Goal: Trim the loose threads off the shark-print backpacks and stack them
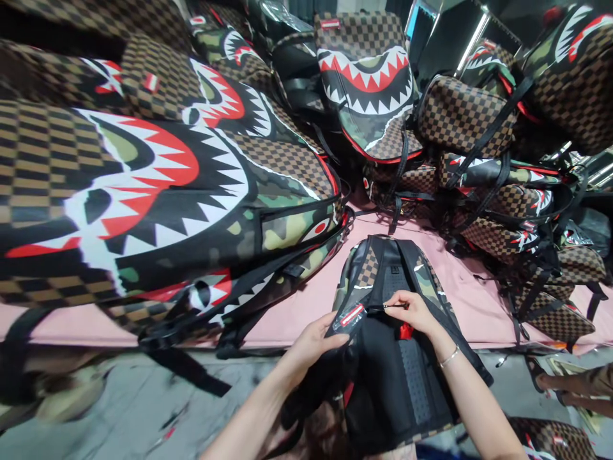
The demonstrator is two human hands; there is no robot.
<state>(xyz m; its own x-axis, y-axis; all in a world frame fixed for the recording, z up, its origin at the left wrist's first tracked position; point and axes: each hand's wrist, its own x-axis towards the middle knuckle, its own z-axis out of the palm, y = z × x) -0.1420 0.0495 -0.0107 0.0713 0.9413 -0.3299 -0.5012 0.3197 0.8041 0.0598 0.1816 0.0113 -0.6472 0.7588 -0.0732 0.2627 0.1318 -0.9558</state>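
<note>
A black backpack with camouflage and brown check sides lies back-panel up before me, its top on the pink table. My left hand grips the left shoulder strap, which has a red label under clear plastic. Over the back panel, my right hand is closed in a pinch on a thin black piece, perhaps a cord or strap end; its kind is too small to make out. A small red tag hangs just below my right fingers.
Large shark-mouth backpacks are heaped on the left of the pink table. Another backpack stands at the back, and checked bags with dangling straps are piled right. Below is a grey marbled floor; a person's legs show at right.
</note>
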